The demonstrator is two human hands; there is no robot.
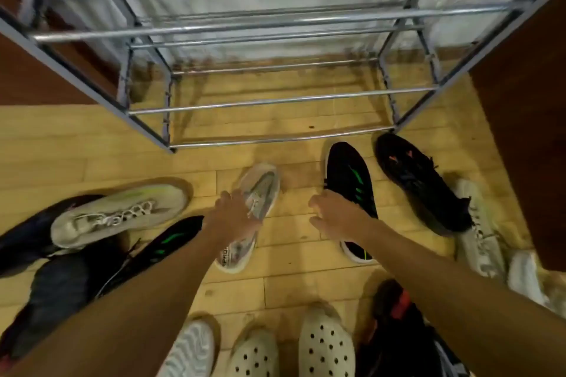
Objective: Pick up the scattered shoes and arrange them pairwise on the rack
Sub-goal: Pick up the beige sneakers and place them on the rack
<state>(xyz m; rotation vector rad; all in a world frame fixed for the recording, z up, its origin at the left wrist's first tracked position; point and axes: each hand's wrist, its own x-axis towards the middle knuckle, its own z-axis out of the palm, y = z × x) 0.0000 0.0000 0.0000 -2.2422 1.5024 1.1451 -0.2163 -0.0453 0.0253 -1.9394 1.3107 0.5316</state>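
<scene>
I see left hand [234,217] fingers curling on grey sneaker [255,199], grip unconfirmed; right hand [333,214] fingers spread above black green-striped sneaker [349,180]. Risk: mismatched pair reaches rack [275,99].

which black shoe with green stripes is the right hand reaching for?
The one standing alone near the rack's front bar, directly under the right hand. Its match lies left, beside the left forearm, among the pile.

Silver rack [275,24]; yellow-brown plank floor [291,272]; black sneaker [349,180] with green stripes; grey-white sneaker [260,190]; cream clog [324,346] with dark holes.
</scene>
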